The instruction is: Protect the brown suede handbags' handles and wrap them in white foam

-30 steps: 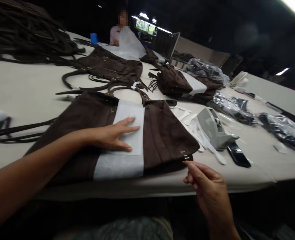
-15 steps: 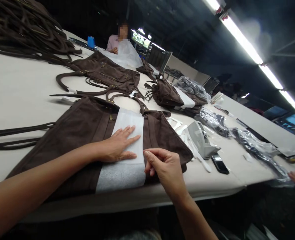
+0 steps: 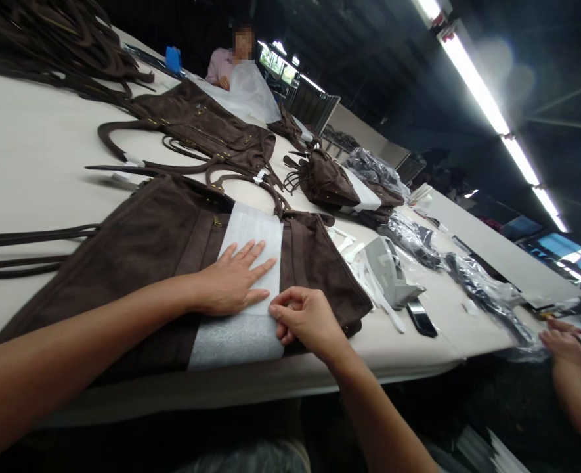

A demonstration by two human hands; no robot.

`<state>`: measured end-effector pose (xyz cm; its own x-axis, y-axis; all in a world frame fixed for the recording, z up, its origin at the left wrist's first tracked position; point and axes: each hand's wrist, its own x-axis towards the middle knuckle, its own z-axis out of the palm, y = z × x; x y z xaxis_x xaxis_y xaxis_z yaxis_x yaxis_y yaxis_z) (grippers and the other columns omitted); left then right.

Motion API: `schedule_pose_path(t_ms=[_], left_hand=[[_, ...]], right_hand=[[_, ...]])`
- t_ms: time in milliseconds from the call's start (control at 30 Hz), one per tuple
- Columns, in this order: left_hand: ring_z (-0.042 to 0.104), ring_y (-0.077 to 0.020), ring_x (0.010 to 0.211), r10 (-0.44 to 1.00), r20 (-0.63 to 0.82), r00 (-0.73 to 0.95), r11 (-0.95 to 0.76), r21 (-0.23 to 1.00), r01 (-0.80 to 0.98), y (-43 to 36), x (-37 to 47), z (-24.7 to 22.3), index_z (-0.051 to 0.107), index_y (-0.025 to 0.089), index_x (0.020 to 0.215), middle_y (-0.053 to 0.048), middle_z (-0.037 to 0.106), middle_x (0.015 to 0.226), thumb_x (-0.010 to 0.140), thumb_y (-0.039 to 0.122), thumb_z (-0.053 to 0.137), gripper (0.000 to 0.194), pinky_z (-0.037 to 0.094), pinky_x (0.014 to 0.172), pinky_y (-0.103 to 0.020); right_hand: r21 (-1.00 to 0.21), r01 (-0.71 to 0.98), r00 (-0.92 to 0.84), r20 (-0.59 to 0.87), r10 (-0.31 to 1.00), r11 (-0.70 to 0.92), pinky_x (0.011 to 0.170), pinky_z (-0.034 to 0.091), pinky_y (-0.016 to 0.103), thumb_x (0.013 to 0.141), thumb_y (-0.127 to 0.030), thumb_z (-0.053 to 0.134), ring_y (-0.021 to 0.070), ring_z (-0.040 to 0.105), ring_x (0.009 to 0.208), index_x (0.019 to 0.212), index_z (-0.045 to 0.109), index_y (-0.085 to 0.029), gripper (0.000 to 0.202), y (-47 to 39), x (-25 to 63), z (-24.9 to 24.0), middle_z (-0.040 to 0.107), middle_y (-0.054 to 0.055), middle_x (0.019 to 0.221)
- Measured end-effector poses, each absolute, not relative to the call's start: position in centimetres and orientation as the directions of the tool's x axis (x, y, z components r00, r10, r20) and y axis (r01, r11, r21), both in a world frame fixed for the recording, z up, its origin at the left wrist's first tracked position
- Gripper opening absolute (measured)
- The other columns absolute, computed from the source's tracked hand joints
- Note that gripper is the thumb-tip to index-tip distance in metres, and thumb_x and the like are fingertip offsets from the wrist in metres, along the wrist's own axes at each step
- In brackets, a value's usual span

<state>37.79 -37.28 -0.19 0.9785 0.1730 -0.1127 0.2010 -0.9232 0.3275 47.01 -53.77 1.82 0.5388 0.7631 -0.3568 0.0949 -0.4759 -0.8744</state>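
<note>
A dark brown handbag (image 3: pixel 142 236) lies on its side at the front of the table, its handles toward the back. Around its middle runs a band of white foam sheet (image 3: pixel 241 341). My left hand (image 3: pixel 234 282) rests flat on the foam with its fingers spread. At the foam's right edge, my right hand (image 3: pixel 302 318) is closed in a pinch; whatever sits between thumb and fingertips is too small or hidden to make out.
Behind lies another brown bag (image 3: pixel 206 125), with a pile of straps (image 3: pixel 48 46) at far left. To the right are a grey tape dispenser (image 3: pixel 388 269), a black phone (image 3: pixel 422 318) and plastic-wrapped items (image 3: pixel 492 289). A co-worker's hand (image 3: pixel 563 341) reaches in at right; another person (image 3: pixel 221 66) sits at the back.
My right hand has moved left, from beside the foam's edge onto it. My left hand stays pressed on the foam. The co-worker's hand at right shows more of its arm.
</note>
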Motion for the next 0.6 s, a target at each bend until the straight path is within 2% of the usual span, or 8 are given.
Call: schedule_pose_path(t_ms=[167, 267, 333, 400, 600], left_hand=[[-0.009, -0.0293, 0.146, 0.157, -0.153, 0.976, -0.913, 0.354, 0.202, -37.0, 37.7, 0.2, 0.013, 0.021, 0.153, -0.016, -0.008, 0.159, 0.100, 0.043, 0.027, 0.059, 0.004, 0.117, -0.051], [-0.011, -0.0283, 0.146, 0.151, -0.159, 0.976, -0.900, 0.386, 0.202, -37.1, 37.6, 0.4, 0.013, 0.021, 0.153, -0.016, -0.008, 0.159, 0.100, 0.050, 0.020, 0.061, 0.004, 0.117, -0.051], [-0.010, -0.0308, 0.146, 0.154, -0.147, 0.977, -0.906, 0.374, 0.199, -37.2, 37.6, 0.3, 0.013, 0.020, 0.153, -0.017, -0.007, 0.159, 0.094, 0.062, 0.030, 0.074, 0.003, 0.117, -0.052], [-0.008, -0.0331, 0.146, 0.171, -0.115, 0.978, -0.916, 0.348, 0.201, -37.3, 37.7, 0.0, 0.015, 0.019, 0.153, -0.018, -0.006, 0.159, 0.088, 0.067, 0.042, 0.085, 0.004, 0.117, -0.052], [0.002, -0.0347, 0.147, 0.212, -0.044, 0.976, -0.905, 0.368, 0.213, -37.1, 38.0, -1.0, 0.024, 0.023, 0.151, -0.016, 0.002, 0.160, 0.085, 0.064, 0.052, 0.083, 0.011, 0.117, -0.053]], right_hand=[[-0.806, 0.107, 0.407, -0.499, 0.765, -0.582, 0.033, 0.043, 0.017, 0.076, -0.021, 0.068, 0.0119, 0.053, 0.033, 0.085, 0.044, -0.019, 0.026, -53.1, 48.5, 2.5, 0.062, -0.003, 0.046], [-0.771, 0.127, 0.338, -0.558, 0.758, -0.624, 0.032, 0.042, 0.016, 0.081, -0.018, 0.064, 0.0117, 0.053, 0.032, 0.084, 0.040, -0.020, 0.024, -52.9, 49.0, 2.7, 0.062, -0.003, 0.046], [-0.748, 0.159, 0.319, -0.578, 0.751, -0.644, 0.032, 0.042, 0.016, 0.082, -0.018, 0.063, 0.0119, 0.053, 0.032, 0.082, 0.039, -0.021, 0.023, -52.8, 49.1, 2.8, 0.061, -0.003, 0.045], [-0.729, 0.209, 0.313, -0.581, 0.751, -0.652, 0.032, 0.042, 0.017, 0.084, -0.022, 0.063, 0.0126, 0.053, 0.032, 0.078, 0.040, -0.021, 0.024, -52.9, 49.1, 3.0, 0.060, -0.004, 0.043], [-0.671, 0.326, 0.373, -0.556, 0.743, -0.666, 0.031, 0.036, 0.014, 0.081, -0.028, 0.068, 0.0106, 0.051, 0.030, 0.071, 0.042, -0.020, 0.029, -54.6, 48.3, 3.7, 0.055, -0.005, 0.039]])
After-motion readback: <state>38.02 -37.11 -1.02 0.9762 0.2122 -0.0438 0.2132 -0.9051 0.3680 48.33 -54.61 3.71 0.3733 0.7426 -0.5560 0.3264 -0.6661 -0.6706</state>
